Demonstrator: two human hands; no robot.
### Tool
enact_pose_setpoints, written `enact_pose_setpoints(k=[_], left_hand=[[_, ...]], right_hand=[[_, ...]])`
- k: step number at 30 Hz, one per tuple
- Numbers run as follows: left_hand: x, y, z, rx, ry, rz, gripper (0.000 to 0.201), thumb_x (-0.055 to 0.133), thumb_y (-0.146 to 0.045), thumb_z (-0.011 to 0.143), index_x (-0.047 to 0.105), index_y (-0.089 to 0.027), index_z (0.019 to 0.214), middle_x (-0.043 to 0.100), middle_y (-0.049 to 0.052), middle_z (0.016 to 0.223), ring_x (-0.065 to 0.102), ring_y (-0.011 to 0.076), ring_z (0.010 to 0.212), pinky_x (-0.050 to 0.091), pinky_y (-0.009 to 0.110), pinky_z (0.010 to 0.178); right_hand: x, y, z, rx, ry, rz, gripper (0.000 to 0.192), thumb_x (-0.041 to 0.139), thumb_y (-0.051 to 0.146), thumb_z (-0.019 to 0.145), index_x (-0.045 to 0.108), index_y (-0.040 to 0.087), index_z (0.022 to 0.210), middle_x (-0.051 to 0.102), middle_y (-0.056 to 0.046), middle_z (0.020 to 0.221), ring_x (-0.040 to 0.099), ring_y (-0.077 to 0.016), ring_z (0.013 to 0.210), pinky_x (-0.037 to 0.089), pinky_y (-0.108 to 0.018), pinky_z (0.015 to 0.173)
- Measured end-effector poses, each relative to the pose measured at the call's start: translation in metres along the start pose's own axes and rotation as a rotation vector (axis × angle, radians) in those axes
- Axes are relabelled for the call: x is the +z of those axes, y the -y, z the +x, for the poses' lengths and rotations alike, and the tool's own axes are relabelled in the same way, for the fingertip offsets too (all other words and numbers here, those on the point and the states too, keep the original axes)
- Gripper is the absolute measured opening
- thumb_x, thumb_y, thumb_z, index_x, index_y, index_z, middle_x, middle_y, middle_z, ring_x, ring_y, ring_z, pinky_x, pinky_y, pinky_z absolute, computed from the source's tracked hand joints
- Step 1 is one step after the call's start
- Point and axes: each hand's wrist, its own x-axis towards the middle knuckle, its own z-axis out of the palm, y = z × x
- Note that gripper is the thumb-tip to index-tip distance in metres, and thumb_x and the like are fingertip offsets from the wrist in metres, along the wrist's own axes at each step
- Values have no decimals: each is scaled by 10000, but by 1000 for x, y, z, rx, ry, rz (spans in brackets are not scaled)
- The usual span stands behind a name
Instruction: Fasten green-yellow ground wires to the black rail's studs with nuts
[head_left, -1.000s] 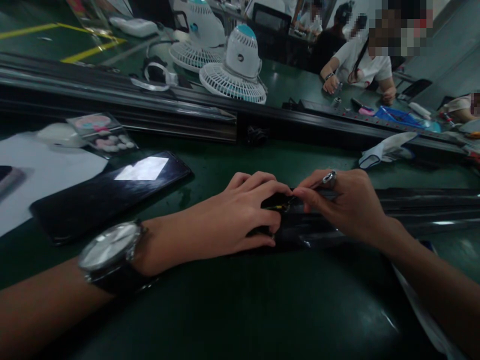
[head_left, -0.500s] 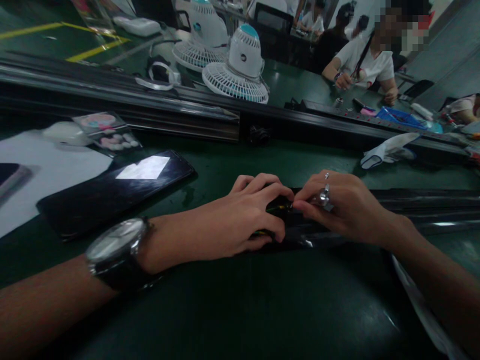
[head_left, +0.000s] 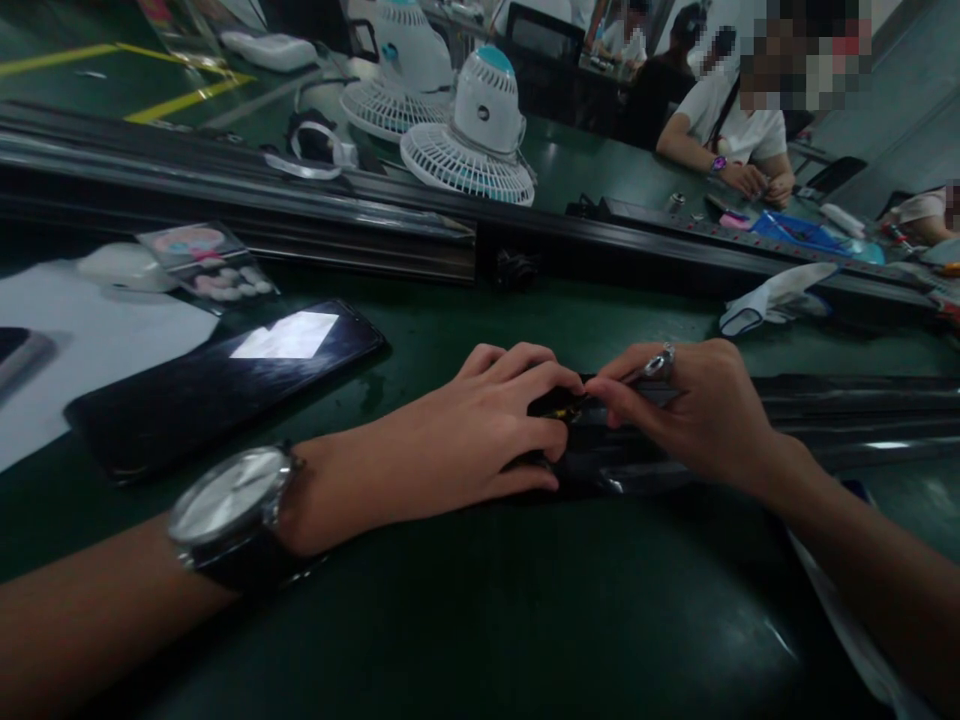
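Green bench (head_left: 465,620) w/ a long black strip (head_left: 840,425) lying across it, running off to the right; everything below is placed vs. that strip. Beyond it runs a dark rail (head_left: 300,215); to its left lies a black phone (head_left: 217,385). At the strip's left end sits a small yellow-and-black part (head_left: 559,410), right between both hands.

Doing this step well, imo: keep the strip pinned flat w/ the left so the end can't slide, and work the tiny part w/ fingertips only, slow, no twisting.

Left hand (head_left: 465,440) is curled over the strip's left end, fingers bent down onto it, clamping rather than open. Right hand (head_left: 697,415), ring on, rests on the strip just right of the part, thumb and forefinger pinched nearly closed at it; can't tell if they actually grip it.
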Motion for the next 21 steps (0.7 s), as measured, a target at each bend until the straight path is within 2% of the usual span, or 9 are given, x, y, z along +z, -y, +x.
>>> enact_pose_setpoints(k=[7, 15, 18, 19, 21], left_hand=[[1, -2, 0, 7, 12, 55, 105, 703, -350, 933, 709, -251, 968, 545, 73, 1390, 380, 325, 1395, 331, 490, 1066], [3, -2, 0, 1, -3, 30, 98, 702, -338, 933, 712, -243, 953, 560, 74, 1360, 385, 325, 1384, 324, 483, 1074], [1, -3, 0, 2, 11, 17, 52, 705, -293, 924, 712, -244, 941, 550, 77, 1378, 360, 323, 1401, 319, 485, 1067], [0, -3, 1, 3, 23, 2, 28, 712, -261, 912, 715, -250, 938, 542, 69, 1393, 354, 318, 1405, 319, 484, 1067], [-4, -3, 1, 2, 53, -46, 110, 726, -191, 878, 728, -280, 944, 514, 41, 1436, 352, 309, 1407, 316, 487, 1077]], right_hand=[[2, 3, 1, 62, 34, -14, 291, 663, 324, 980, 713, 194, 725, 739, 30, 660, 640, -101, 524, 390, -248, 534], [8, 2, -1, 46, 29, 1, 262, 661, 300, 980, 709, 179, 753, 721, 30, 641, 618, -97, 519, 386, -244, 539], [5, -2, 0, -38, 58, -27, 283, 609, 281, 1002, 685, 180, 750, 723, 4, 683, 626, -121, 566, 404, -266, 575], [3, -4, 0, -91, 88, -37, 254, 596, 274, 1006, 692, 181, 790, 734, -11, 721, 643, -140, 611, 426, -281, 614], [-5, -8, -1, -200, 160, -48, 183, 577, 259, 1007, 704, 184, 900, 755, -42, 815, 675, -182, 727, 464, -325, 714]])
